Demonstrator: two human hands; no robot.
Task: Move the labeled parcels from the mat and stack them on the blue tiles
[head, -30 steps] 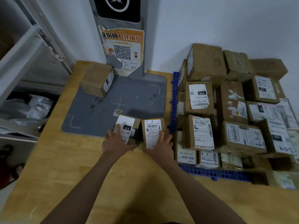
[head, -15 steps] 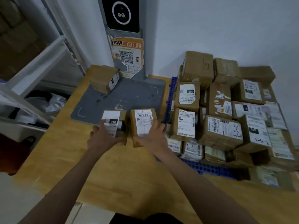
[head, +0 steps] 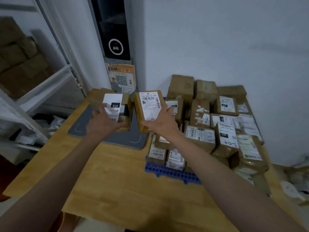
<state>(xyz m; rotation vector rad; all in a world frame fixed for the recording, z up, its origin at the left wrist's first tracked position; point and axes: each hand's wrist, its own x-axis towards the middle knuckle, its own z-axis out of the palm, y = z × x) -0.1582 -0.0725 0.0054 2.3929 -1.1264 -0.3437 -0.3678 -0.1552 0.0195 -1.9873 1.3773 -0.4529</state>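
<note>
2 parcels are held up above the grey mat [head: 83, 129], 1 in each hand. The left hand [head: 102, 123] is closed around the near end of the 010 box [head: 117, 108], its fingers spread over the white label and its thumb along the lower right edge. The right hand [head: 161, 122] is closed around the near right corner of the tall box [head: 148, 106], whose label faces the camera. The 2 boxes are just beside each other, a narrow gap showing between them. To the right, the blue tiles [head: 167, 171] lie on the counter [head: 125, 190] and carry the pile [head: 217, 124] of labelled cardboard parcels, stacked in several layers against the wall; only the near perforated edge of the tiles is left uncovered. At the far edge of the mat a kiosk [head: 115, 37] with a dark screen stands, with an orange notice [head: 121, 77] stuck below the screen. A metal shelf [head: 33, 91] is seen at the left. Compared with 0.5 s ago, both boxes have been raised clear of the counter edge, where they were low and near the mat's front, and they now appear higher against the kiosk base. The small box seen earlier on the mat's far left corner is now mostly hidden behind the 010 box.
</note>
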